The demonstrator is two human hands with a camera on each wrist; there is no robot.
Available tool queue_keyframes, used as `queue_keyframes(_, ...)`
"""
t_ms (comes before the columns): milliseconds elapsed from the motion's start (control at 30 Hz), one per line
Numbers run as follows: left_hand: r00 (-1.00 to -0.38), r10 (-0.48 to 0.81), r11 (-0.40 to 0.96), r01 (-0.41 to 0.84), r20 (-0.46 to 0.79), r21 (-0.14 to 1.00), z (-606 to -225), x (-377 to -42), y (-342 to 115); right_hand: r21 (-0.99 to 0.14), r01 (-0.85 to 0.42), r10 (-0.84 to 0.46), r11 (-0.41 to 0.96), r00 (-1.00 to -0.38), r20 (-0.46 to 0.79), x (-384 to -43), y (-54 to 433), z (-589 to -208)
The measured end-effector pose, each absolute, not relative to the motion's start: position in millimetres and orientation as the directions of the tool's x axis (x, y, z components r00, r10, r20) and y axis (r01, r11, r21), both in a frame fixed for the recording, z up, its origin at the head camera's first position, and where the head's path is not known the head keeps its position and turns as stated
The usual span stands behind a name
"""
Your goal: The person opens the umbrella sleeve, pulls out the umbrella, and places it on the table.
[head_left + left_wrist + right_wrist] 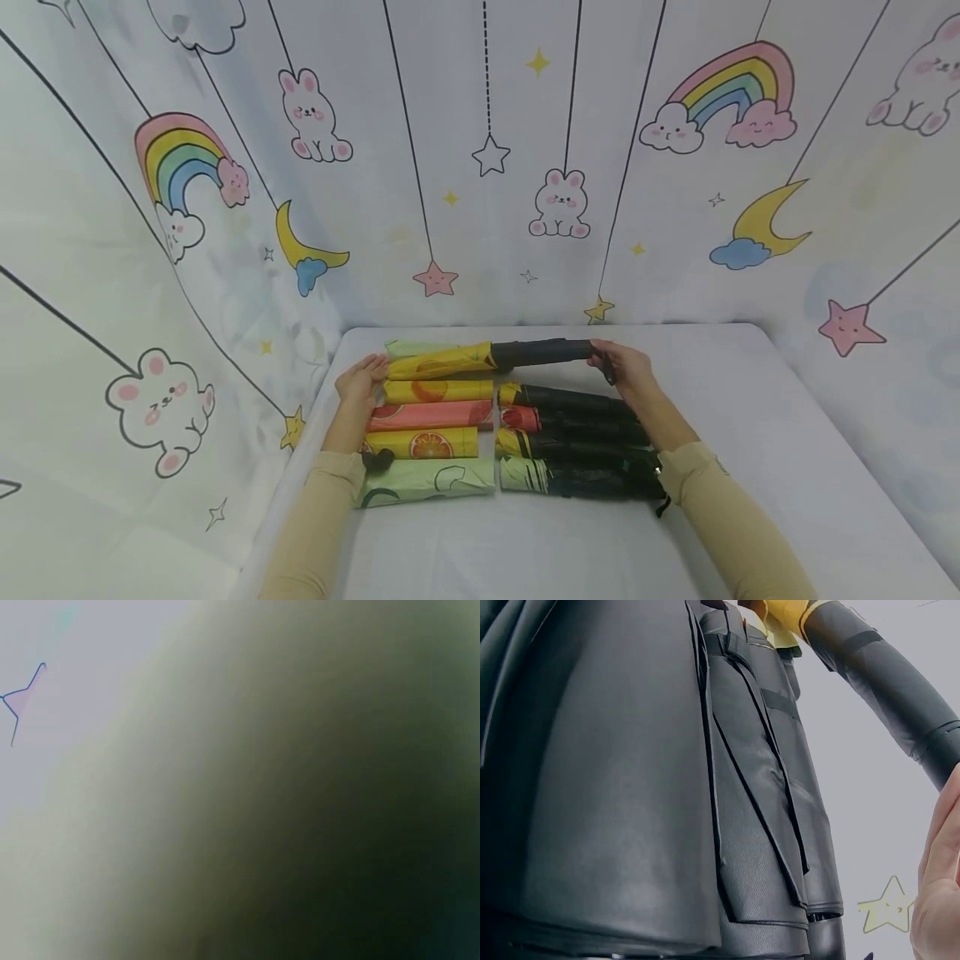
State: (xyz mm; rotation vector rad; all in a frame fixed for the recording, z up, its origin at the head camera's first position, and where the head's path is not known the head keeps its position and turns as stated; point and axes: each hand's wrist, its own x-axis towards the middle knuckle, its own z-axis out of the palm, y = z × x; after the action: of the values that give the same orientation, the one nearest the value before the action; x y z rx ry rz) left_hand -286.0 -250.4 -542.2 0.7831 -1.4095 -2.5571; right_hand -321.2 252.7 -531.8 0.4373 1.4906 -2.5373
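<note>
A folded umbrella [540, 352] lies crosswise at the back of the row, its left part yellow with a fruit print and its right part black. My left hand [362, 377] pinches the yellow end. At the black end, my right hand [624, 367] grips, with a short dark strap hanging beside the fingers. In the right wrist view this black tube [885, 682] slants up to a yellow part, the edge of my hand [941, 870] at its lower end. The left wrist view is mostly a blur that hides the left hand.
In front lie two columns. On the left are fruit-printed covers: yellow [438, 392], pink [431, 415], and pale green [427, 482]. Black folded umbrellas [592, 425] with coloured ends lie on the right. Another pale green piece [420, 347] is behind. The white table [525, 550] meets a cartoon-printed curtain [487, 233].
</note>
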Motion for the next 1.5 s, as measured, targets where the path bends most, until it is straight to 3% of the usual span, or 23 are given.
queue_keyframes(1500,-0.863,-0.323,-0.556,-0.160,-0.389,0.815,-543.2,-285.0,-257.2,-0.836,0.297,-0.001,-0.461,-0.942,-0.335,-312.4,291.5,-529.4)
